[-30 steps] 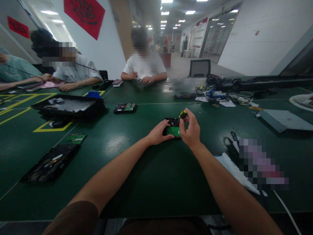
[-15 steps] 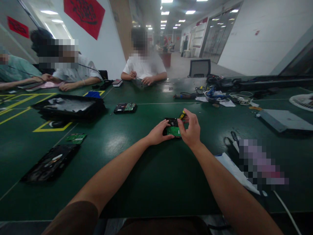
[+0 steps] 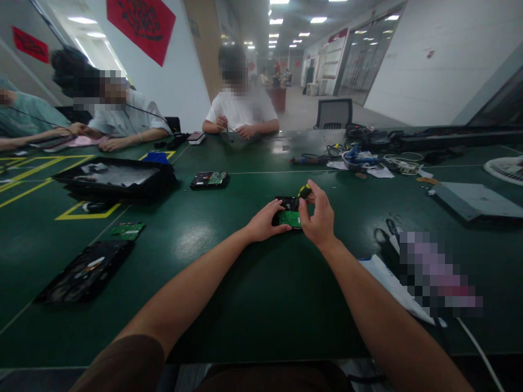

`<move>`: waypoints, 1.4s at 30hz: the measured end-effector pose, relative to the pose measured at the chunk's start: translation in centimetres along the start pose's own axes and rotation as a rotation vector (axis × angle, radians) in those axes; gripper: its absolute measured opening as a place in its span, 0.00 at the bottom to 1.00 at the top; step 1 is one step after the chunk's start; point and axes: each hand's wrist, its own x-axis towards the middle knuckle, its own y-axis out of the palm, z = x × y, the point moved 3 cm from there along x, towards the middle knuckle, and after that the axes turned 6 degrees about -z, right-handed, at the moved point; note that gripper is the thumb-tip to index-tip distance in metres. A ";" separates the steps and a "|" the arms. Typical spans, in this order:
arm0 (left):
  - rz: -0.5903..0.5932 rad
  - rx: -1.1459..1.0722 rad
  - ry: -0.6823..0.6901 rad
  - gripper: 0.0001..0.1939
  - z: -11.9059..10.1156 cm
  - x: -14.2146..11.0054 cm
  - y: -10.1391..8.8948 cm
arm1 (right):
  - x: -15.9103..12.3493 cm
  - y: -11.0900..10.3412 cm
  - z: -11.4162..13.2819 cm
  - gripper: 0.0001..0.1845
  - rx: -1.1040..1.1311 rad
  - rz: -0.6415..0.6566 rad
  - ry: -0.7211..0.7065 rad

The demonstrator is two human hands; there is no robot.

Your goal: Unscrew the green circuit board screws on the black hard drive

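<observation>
Hard drive (image 3: 289,213) with green circuit board (image 3: 289,219), lying on the table (image 3: 245,305), left hand (image 3: 265,222) with fingers gripping its left end, right hand (image 3: 319,218) with fingers pinching a yellow-and-black tool handle (image 3: 304,190) by its far right corner, second drive (image 3: 209,180) farther off to the left.

This looks like an office used as an electronics workshop. Ceiling lights (image 3: 318,20), a glass door (image 3: 365,62) and a mesh chair (image 3: 334,113) suggest the office; circuit boards (image 3: 289,219) and loose cables (image 3: 362,157) on the green worktop (image 3: 253,305), the workshop.
</observation>
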 end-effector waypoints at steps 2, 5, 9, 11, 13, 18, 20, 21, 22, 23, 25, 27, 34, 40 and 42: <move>0.000 -0.001 -0.003 0.36 -0.1 0.0 -0.1 | 0.0 0.0 0.0 0.31 -0.006 0.003 0.008; 0.007 0.000 -0.005 0.36 -0.1 0.0 -0.1 | 0.0 -0.1 0.0 0.31 -0.029 -0.009 0.007; 0.010 0.005 -0.021 0.36 0.0 0.1 -0.1 | 0.0 0.0 0.0 0.31 -0.028 0.002 0.007; 0.007 0.006 -0.018 0.36 0.0 0.1 0.0 | 0.0 0.1 0.0 0.31 -0.024 0.006 0.006; 0.009 0.008 -0.011 0.36 0.0 0.1 0.0 | 0.0 0.0 -0.1 0.30 -0.027 -0.001 0.004; 0.008 0.006 -0.006 0.37 0.0 0.1 0.0 | 0.0 0.0 0.0 0.30 -0.030 -0.009 -0.004; 0.009 0.008 -0.010 0.37 0.0 0.0 0.0 | 0.0 0.0 0.0 0.30 -0.027 -0.003 -0.003; 0.010 0.009 -0.011 0.37 0.0 0.0 0.0 | 0.1 0.0 0.0 0.30 -0.026 -0.004 0.000; 0.011 0.010 -0.010 0.37 0.0 0.1 0.0 | 0.1 0.0 0.0 0.30 -0.025 -0.008 0.003; 0.011 0.009 -0.008 0.37 0.0 0.1 0.0 | 0.1 0.0 0.0 0.30 -0.024 -0.012 0.004; 0.009 0.005 -0.007 0.37 0.0 0.1 0.0 | 0.1 -0.1 0.0 0.30 -0.025 -0.016 0.006; 0.010 0.001 -0.015 0.37 0.0 0.1 0.0 | 0.1 0.0 0.0 0.31 -0.028 -0.010 0.005; 0.006 0.004 -0.011 0.36 0.0 0.0 -0.1 | 0.1 0.0 -0.1 0.32 -0.030 0.000 0.002; 0.007 0.003 -0.010 0.37 0.2 0.1 0.1 | 0.1 0.1 0.0 0.32 -0.033 0.005 -0.004; 0.007 0.003 -0.017 0.36 0.2 0.1 0.1 | 0.0 0.1 -0.1 0.32 -0.030 0.005 -0.004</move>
